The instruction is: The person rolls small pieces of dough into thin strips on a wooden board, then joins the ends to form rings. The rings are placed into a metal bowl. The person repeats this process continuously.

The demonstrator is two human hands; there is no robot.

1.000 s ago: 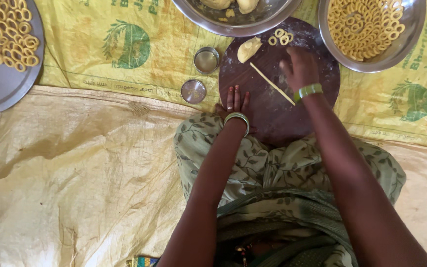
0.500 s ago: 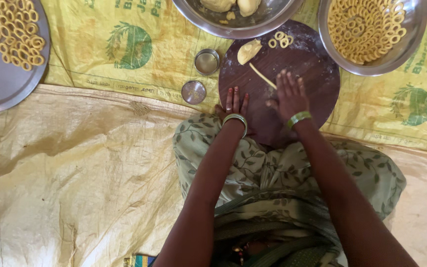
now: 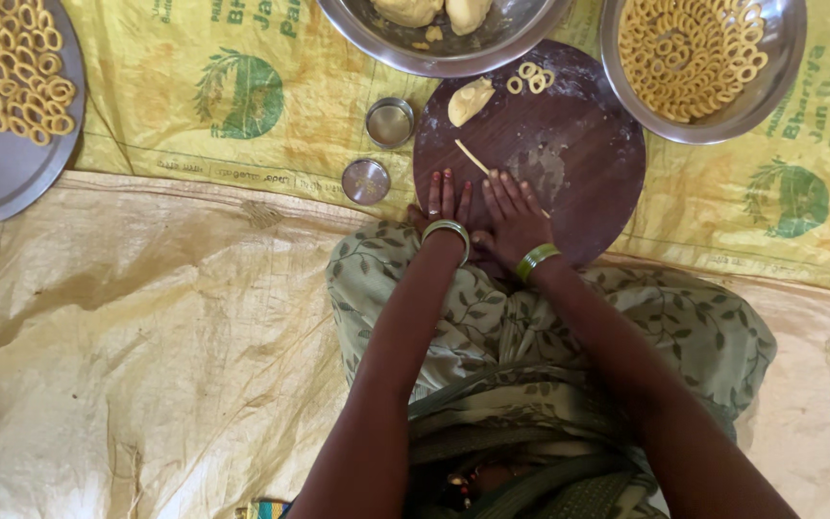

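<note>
My right hand (image 3: 513, 221) lies flat, fingers spread, on a thin rope of dough (image 3: 474, 158) on the round dark wooden board (image 3: 578, 144). The rope's far end sticks out past my fingertips. My left hand (image 3: 442, 204) rests with fingers together on the board's near left edge and holds nothing. A lump of dough (image 3: 469, 100) and three small dough rings (image 3: 530, 79) lie at the board's far side.
A steel bowl with dough lumps (image 3: 434, 38) stands beyond the board. A steel bowl full of dough rings (image 3: 694, 58) is at the far right, a steel plate with rings (image 3: 2, 144) at the far left. Two small steel cups (image 3: 389, 122) (image 3: 365, 181) stand left of the board.
My right hand has slid back along the board toward me, rolling the dough rope under the palm. The left hand has stayed at the board's edge.
</note>
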